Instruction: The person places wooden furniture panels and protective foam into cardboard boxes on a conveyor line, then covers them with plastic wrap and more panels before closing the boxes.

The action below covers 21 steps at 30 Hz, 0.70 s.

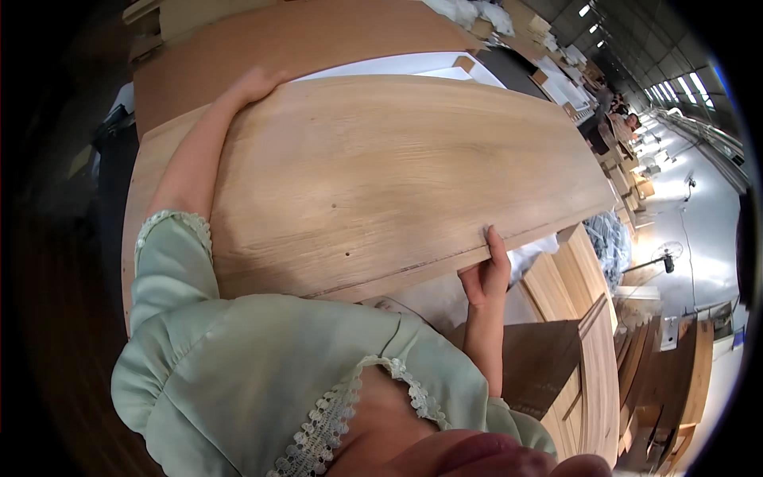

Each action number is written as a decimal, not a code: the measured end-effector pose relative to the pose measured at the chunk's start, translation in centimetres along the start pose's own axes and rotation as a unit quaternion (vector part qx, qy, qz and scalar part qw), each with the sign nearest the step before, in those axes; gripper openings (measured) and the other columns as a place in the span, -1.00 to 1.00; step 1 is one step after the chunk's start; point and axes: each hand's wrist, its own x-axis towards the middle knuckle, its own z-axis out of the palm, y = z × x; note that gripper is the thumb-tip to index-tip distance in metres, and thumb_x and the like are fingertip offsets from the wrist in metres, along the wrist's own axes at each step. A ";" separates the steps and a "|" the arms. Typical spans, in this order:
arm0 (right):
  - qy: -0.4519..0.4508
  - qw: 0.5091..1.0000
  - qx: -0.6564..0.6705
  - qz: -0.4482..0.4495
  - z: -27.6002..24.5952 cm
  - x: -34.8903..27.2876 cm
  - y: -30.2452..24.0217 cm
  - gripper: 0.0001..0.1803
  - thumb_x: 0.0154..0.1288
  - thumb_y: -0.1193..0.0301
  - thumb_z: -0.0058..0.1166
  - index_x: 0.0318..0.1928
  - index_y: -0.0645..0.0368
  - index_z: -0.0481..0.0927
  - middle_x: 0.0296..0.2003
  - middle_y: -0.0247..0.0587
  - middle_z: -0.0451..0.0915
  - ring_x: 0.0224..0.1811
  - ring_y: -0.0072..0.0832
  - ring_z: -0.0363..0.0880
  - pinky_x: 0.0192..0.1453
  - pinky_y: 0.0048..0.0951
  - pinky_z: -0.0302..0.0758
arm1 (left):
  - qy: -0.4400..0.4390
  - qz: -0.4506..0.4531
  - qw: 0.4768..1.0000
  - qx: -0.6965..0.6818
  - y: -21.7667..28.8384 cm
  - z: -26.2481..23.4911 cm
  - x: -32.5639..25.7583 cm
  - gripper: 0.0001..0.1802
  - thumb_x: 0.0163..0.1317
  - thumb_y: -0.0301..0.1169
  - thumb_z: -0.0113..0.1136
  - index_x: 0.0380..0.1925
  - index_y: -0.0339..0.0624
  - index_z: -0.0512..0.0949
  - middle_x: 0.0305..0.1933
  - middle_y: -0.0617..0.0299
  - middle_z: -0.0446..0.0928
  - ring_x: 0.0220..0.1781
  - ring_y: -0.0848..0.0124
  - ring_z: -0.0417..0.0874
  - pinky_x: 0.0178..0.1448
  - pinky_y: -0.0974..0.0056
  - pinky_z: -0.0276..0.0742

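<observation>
A large light wooden panel (pixel 413 159) lies across in front of my body, its near edge close to my chest. Two small dark holes and a visible grain mark its face. My left hand (pixel 260 83) reaches over to the far left edge and holds it, fingers partly hidden behind that edge. At the near right edge, my right hand (pixel 489 270) grips the panel, thumb on top and the other fingers bent underneath. Beyond the far edge, white foam sheeting (pixel 381 65) shows next to a brown board (pixel 310 36).
Stacked wooden boards (pixel 584 342) and a brown carton (pixel 532 366) stand at the right. Clear plastic wrap (pixel 610 242) lies beyond them. Another person (pixel 620 127) is farther along the hall, near more panels. A fan (pixel 666 258) stands by the right wall.
</observation>
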 end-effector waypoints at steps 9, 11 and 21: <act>-0.046 0.988 0.006 0.146 -5.0 19.4 -1.8 -0.49 0.24 0.27 -0.02 0.13 0.27 0.29 0.07 -0.06 0.42 0.12 -0.22 0.39 0.20 -0.17 0.32 | -0.001 -0.242 0.966 0.086 -7.6 5.4 5.8 -0.15 0.10 0.26 -0.15 -0.18 -0.47 0.52 -0.04 -0.32 0.44 0.08 -0.08 0.45 0.16 0.09 0.33; -0.044 0.987 0.001 0.153 -5.8 22.6 -2.3 -0.49 0.24 0.28 -0.04 0.14 0.27 0.28 0.07 -0.06 0.42 0.13 -0.21 0.38 0.20 -0.16 0.33 | -0.008 -0.252 0.965 0.077 -6.7 6.7 7.0 -0.16 0.11 0.25 -0.15 -0.19 -0.47 0.53 -0.04 -0.31 0.45 0.08 -0.09 0.45 0.16 0.08 0.33; 0.067 0.974 0.000 0.215 -8.0 35.8 -3.3 -0.55 0.23 0.37 -0.08 0.11 0.26 0.29 0.08 -0.04 0.38 0.15 -0.15 0.34 0.21 -0.09 0.30 | 0.041 -0.302 0.946 0.108 -3.9 13.6 15.8 -0.19 0.12 0.23 -0.17 -0.24 -0.43 0.56 -0.11 -0.30 0.48 0.05 -0.05 0.48 0.14 0.10 0.36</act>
